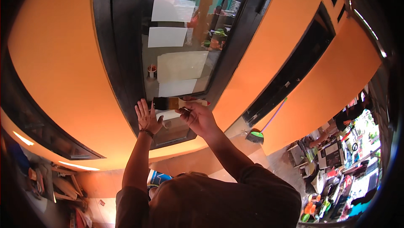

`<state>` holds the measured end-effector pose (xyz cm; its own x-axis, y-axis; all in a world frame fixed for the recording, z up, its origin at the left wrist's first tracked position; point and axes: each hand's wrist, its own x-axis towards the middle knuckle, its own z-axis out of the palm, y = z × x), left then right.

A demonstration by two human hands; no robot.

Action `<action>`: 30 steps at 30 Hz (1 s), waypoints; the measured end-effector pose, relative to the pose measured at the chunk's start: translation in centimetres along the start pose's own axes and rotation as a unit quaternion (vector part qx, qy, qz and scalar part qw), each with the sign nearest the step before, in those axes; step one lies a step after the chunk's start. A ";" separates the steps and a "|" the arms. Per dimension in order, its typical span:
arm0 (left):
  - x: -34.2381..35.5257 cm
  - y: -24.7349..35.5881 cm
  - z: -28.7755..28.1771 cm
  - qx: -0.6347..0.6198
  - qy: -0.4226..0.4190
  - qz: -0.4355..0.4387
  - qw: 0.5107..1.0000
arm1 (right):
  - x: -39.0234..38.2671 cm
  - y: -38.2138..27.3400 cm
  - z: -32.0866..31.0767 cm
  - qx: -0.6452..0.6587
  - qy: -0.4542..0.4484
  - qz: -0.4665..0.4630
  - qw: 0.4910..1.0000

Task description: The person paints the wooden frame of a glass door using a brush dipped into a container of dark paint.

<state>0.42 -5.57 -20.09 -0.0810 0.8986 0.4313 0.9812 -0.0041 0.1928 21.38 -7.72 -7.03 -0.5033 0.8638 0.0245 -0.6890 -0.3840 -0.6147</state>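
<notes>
My left hand [146, 118] rests with fingers spread against the dark window frame [120, 59], just left of a paintbrush. My right hand [195, 116] grips the brush [172, 103], which has dark bristles and a pale handle with a red tip. The brush lies horizontally over the frame's lower bar, its bristles beside my left fingertips; whether they touch the frame I cannot tell. Above it, the glass pane has several pale sheets [172, 10] on it and shows reflections, among them a small container [152, 71].
An orange wall [59, 72] surrounds the frame, with another dark opening at right. A green broom [256, 135] leans by the wall's foot. Stacked wood [67, 186] lies at lower left. A blue container [156, 177] sits below me. At right are cluttered items [328, 156] and a person [345, 118].
</notes>
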 end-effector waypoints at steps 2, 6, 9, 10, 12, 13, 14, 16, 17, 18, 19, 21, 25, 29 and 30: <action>0.4 -0.2 -0.2 0.025 -0.057 -0.015 0.998 | -0.2 0.3 -0.4 0.010 -0.013 0.006 1.000; 0.9 -0.1 0.0 0.076 -0.144 -0.031 0.986 | 0.0 0.8 -1.0 0.001 -0.005 -0.002 1.000; 0.8 -0.8 1.6 0.077 -0.141 -0.028 0.987 | 0.0 0.4 -0.8 -0.003 -0.009 -0.005 1.000; 0.8 -0.8 1.7 0.077 -0.137 -0.021 0.987 | 0.0 0.2 -0.7 -0.005 -0.019 -0.013 1.000; 0.7 -1.0 1.7 0.054 -0.163 -0.038 0.984 | 0.0 -0.1 -0.4 -0.007 -0.039 -0.028 0.999; 0.8 -1.1 1.8 0.056 -0.161 -0.033 0.985 | 0.0 -0.5 -0.3 -0.006 -0.039 -0.034 0.999; 0.9 -1.3 2.0 0.048 -0.148 -0.029 0.987 | -0.2 -1.3 -0.2 -0.019 -0.035 -0.054 0.998; 0.5 -1.3 2.1 0.029 -0.124 -0.029 0.991 | -0.7 -2.5 -0.7 -0.031 -0.029 -0.072 0.997; 0.7 -1.3 2.2 0.031 -0.126 -0.027 0.991 | -1.0 -3.0 -1.1 -0.030 -0.022 -0.086 0.996; 1.1 -1.2 1.9 0.018 -0.135 -0.026 0.990 | -1.2 -3.6 -1.7 -0.029 -0.015 -0.101 0.994; 1.4 -1.0 1.7 0.005 -0.143 -0.025 0.989 | -1.4 -4.0 -2.4 -0.064 -0.009 -0.116 0.991; 1.1 -1.0 1.5 0.013 -0.144 -0.030 0.989 | -2.2 -6.0 -3.2 -0.106 0.006 -0.146 0.984; 0.8 -1.1 1.4 0.021 -0.132 -0.037 0.990 | -3.2 -13.7 -2.3 -0.405 0.007 -0.405 0.820; 1.0 -0.5 0.6 0.017 -0.148 -0.048 0.988 | -4.5 -23.5 2.9 -0.464 -0.015 -0.472 0.749; 1.1 -0.4 0.6 0.020 -0.147 -0.046 0.988 | -4.0 -25.9 3.9 -0.496 -0.040 -0.499 0.709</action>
<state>0.07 -4.27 -20.24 -0.1216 0.9830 0.1377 0.9786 0.0955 0.1822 39.20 -2.53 11.84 -0.0784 0.5071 0.8583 -0.0373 0.8589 -0.5108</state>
